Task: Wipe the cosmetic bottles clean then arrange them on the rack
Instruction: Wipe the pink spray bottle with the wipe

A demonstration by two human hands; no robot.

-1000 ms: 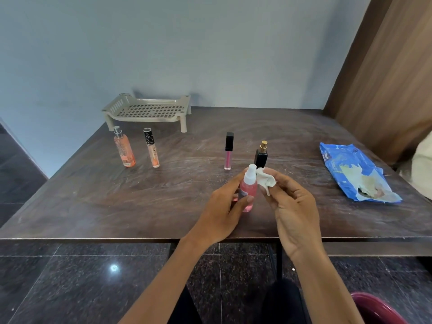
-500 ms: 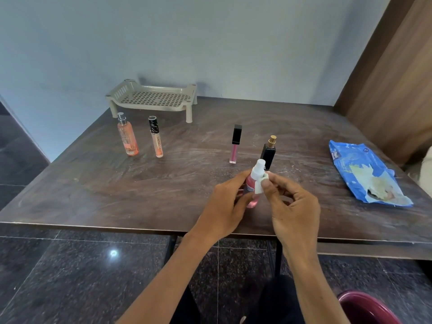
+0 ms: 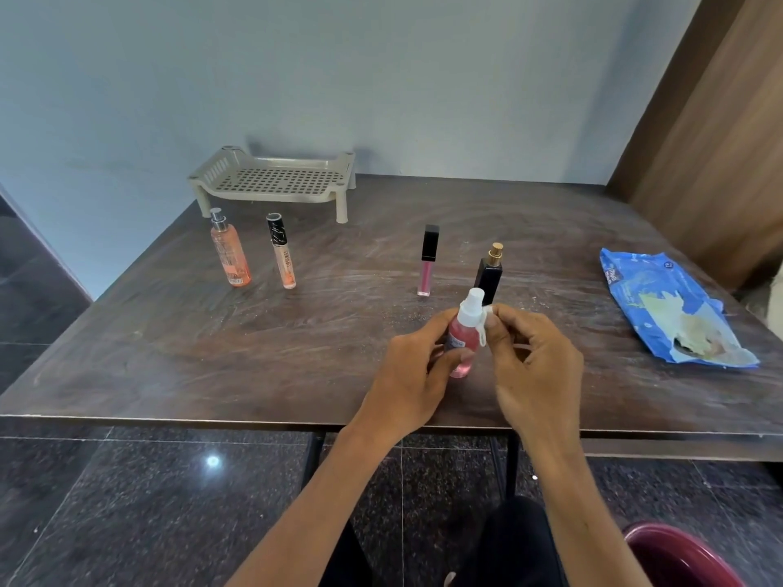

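Head camera looked down on a dark brown table (image 3: 212,332) set against a pale blue wall (image 3: 381,78). Near the front edge, the left hand (image 3: 406,374) gripped a small pink spray bottle (image 3: 464,341) with a white cap, fingers and thumb curled round its body, and held it tilted slightly above the tabletop. A small label sat on the bottle under those fingers, and its print was too small to read. The right hand (image 3: 538,370) pinched a crumpled white wipe (image 3: 483,328) between thumb and forefinger and pressed it against the bottle's shoulder, just below the cap.

Just behind the hands stood a black perfume bottle (image 3: 490,273) with a gold sprayer. A pink lip gloss tube (image 3: 427,260) with a black cap stood to its left. Well apart, on the left side of the table, a peach mist bottle (image 3: 229,252) with a silver sprayer stood beside a beige concealer tube (image 3: 281,252) with a black patterned cap. Both carried printing down their sides that could not be made out. A beige perforated plastic rack (image 3: 275,180) stood on short legs at the far left, close to the wall and behind those two.

On the right side of the table lay a blue wet-wipes pack (image 3: 661,307), torn open, with a pale sheet showing. White lettering near its far corner was too blurred to read. Brown wooden panelling (image 3: 720,141) rose at the right. A maroon bin (image 3: 678,557) sat on the dark speckled floor (image 3: 127,502).
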